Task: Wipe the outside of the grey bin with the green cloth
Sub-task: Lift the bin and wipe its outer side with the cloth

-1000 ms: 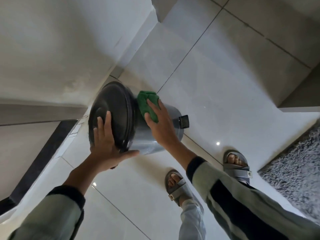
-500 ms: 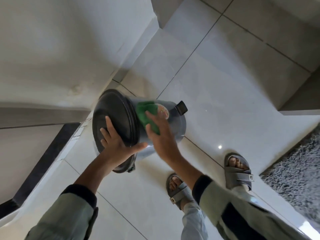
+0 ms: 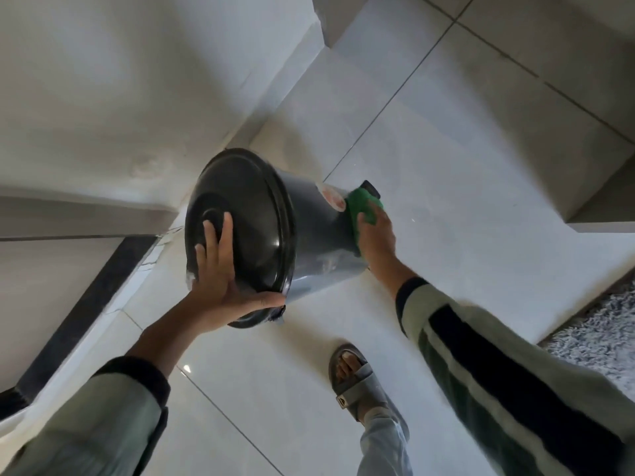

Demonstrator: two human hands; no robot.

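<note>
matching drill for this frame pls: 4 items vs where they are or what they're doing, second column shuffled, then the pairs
Column 1:
1. left hand
2. right hand
3. green cloth
4. sandal

Column 2:
A. on the floor tile, below the bin
B. spread flat on the black lid
C. between palm and the wall of the grey bin, near its base
D. pressing the cloth to the bin's side

Pairs: 1-B, 2-D, 3-C, 4-A
</note>
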